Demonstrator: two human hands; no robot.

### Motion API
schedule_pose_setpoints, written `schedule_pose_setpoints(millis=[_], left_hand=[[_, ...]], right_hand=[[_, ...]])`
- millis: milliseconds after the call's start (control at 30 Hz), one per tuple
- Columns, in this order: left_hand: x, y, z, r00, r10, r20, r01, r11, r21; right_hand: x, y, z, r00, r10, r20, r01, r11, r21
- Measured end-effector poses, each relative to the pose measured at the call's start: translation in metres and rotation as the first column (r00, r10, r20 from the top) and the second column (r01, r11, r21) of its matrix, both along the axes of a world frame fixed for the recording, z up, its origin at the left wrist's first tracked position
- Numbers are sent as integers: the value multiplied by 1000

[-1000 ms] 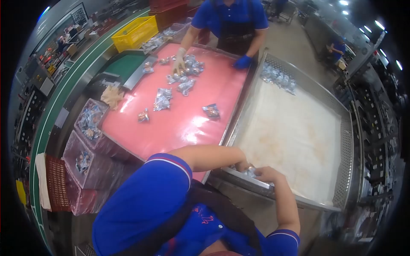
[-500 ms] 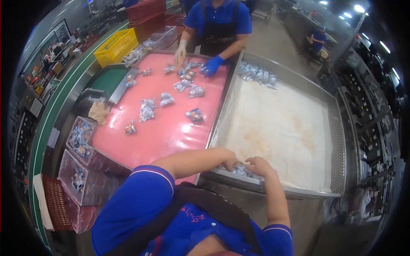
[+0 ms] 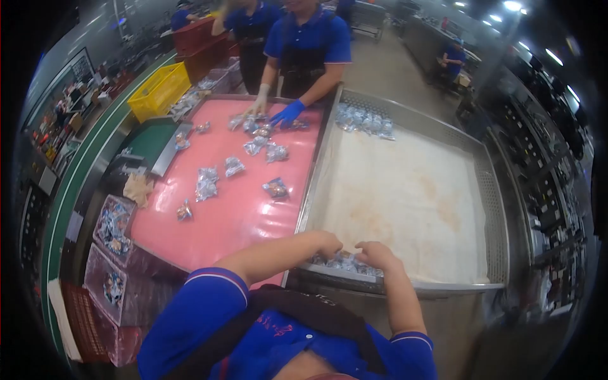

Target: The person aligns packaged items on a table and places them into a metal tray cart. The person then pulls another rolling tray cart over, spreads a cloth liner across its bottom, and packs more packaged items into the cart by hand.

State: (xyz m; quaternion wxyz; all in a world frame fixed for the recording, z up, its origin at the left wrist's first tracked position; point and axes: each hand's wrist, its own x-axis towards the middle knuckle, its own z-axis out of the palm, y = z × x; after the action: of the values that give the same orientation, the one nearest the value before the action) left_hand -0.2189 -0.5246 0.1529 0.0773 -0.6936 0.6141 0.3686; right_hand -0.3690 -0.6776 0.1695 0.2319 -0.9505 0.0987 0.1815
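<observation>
We face a pink worktop scattered with clear-wrapped packets, in a workshop lit by ceiling lights. Right of it stands a perforated metal tray with a white lining; silvery packets line its near edge. Our left hand and right hand bend over these, fingers partly hidden; we cannot tell how open they are or whether either grips one.

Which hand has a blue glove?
The left hand of the person across the pink table; their right glove is pale, and the two nearest hands are bare.
</observation>
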Motion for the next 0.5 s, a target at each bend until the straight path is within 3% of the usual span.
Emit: schedule_pose_setpoints(millis=[267,500], left_hand=[[0,4,-2,999,12,-31,-15,995,-97],[2,4,4,999,23,-46,-25,999,-36]], right_hand=[[-4,4,3,998,-36,55,35,999,17],[-2,2,0,999,-50,7,50,999,-8]])
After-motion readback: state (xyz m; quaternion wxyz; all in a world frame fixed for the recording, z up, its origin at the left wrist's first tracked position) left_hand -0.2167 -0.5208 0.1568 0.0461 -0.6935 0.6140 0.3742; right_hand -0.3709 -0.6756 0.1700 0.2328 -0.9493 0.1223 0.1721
